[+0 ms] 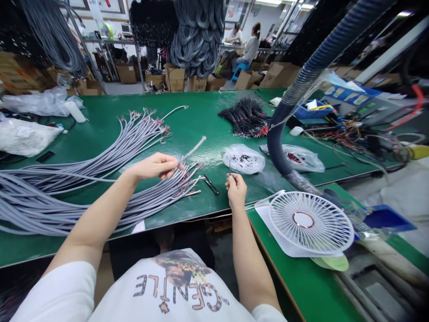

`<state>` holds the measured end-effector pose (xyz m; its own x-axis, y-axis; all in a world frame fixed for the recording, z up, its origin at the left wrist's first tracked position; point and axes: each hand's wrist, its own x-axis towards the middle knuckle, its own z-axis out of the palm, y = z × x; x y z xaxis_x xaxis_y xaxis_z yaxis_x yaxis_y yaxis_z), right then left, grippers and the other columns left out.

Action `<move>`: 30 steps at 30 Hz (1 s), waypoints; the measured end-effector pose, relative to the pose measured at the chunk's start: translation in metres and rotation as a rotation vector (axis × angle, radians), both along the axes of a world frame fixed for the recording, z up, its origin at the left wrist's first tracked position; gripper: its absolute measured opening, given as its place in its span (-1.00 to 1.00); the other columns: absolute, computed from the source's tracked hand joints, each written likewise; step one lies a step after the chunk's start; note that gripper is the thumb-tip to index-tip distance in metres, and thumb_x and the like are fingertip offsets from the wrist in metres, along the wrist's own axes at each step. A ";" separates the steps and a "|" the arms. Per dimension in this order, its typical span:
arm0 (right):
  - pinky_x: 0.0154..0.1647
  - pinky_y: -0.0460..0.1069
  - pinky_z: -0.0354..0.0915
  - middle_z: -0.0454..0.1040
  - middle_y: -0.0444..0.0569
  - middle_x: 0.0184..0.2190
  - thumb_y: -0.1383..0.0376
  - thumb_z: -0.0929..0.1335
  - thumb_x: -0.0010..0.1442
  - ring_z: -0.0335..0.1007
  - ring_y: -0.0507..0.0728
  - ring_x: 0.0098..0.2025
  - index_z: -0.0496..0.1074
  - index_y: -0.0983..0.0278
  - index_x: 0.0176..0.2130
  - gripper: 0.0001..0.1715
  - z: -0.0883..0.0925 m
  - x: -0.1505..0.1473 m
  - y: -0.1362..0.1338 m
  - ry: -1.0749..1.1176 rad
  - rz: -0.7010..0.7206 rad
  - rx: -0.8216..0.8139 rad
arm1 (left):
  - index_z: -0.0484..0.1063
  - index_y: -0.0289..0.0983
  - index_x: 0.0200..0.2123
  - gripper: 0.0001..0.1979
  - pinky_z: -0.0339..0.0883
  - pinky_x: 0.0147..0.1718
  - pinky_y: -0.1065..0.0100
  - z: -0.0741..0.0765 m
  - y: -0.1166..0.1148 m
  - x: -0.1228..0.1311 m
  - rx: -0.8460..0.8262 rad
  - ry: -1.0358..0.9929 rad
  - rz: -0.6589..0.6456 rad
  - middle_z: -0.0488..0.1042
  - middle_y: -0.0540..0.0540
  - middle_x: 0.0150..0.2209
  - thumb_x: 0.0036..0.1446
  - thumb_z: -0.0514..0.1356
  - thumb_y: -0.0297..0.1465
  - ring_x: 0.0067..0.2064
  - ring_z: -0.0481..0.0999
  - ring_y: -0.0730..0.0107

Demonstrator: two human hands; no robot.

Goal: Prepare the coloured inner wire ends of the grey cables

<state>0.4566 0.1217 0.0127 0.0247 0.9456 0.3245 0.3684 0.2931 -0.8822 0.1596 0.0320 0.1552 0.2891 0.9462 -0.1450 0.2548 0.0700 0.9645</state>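
Table: green workbench (201, 112), grey cables (83, 197) heaped across it
Left hand (154, 165): clamped on a cable end (192, 150)
Right hand (236, 190): pinched on a thin wire (229, 167)
Room: cardboard boxes (177, 78) beyond the workbench, a co-worker (250, 47) seated further back

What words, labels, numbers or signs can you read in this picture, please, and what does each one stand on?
"GENTILE" on the white T-shirt, upside down in this view.
"%" on the sign on the back wall.
The blue label on the equipment is too blurred to read.
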 end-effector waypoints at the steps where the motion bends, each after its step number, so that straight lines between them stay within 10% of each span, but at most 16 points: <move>1: -0.53 -0.09 0.18 0.30 -0.13 -0.51 0.13 0.18 0.23 0.21 0.00 -0.55 0.34 0.33 -0.26 -0.66 0.004 0.000 -0.010 0.063 0.010 -0.028 | 0.52 -0.35 -0.23 -0.65 0.14 -0.63 0.49 -0.010 0.004 0.006 -0.044 -0.035 -0.036 0.36 0.01 -0.59 0.14 0.17 -0.17 -0.63 0.24 0.60; 8: -0.66 -0.15 0.00 0.19 -0.26 -0.62 0.15 0.30 0.21 0.02 -0.09 -0.67 0.39 0.29 -0.19 -0.73 0.037 -0.023 -0.074 0.353 0.243 -0.199 | 0.40 -0.34 -0.19 -0.71 -0.10 -0.72 0.53 -0.058 0.004 0.022 -0.159 -0.336 0.027 0.40 0.03 -0.62 0.10 0.18 -0.25 -0.73 0.12 0.66; 15: -0.60 -0.13 0.12 0.23 -0.20 -0.60 0.23 0.23 0.29 0.09 -0.07 -0.62 0.45 0.32 -0.06 -0.67 0.055 -0.052 -0.101 0.163 0.307 -0.079 | 0.39 -0.36 -0.27 -0.73 -0.03 -0.69 0.54 -0.059 -0.001 0.027 -0.118 -0.408 -0.019 0.43 0.00 -0.56 0.12 0.18 -0.24 -0.69 0.14 0.67; 21: -0.53 -0.11 0.20 0.28 -0.17 -0.57 0.26 0.20 0.32 0.15 -0.05 -0.59 0.40 0.23 0.08 -0.61 0.071 -0.054 -0.109 0.028 0.314 -0.009 | 0.20 -0.32 0.22 -0.46 0.04 -0.60 0.54 -0.068 -0.005 0.034 -0.027 -0.314 -0.059 0.27 0.11 -0.65 0.24 0.09 -0.22 -0.62 0.18 0.59; 30: -0.57 -0.11 0.18 0.22 -0.17 -0.60 0.24 0.18 0.33 0.11 -0.03 -0.61 0.37 0.21 0.13 -0.56 0.070 -0.050 -0.115 -0.004 0.268 -0.031 | 0.19 -0.28 0.27 -0.47 0.10 -0.53 0.52 -0.067 -0.008 0.035 0.110 -0.144 -0.114 0.15 0.11 -0.63 0.29 0.02 -0.23 -0.57 0.14 0.56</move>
<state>0.4069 0.0068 0.0825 -0.2289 0.9278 0.2948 0.2848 0.3534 -0.8911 0.1944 0.0240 0.0878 0.4052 0.9142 0.0079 0.1141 -0.0592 0.9917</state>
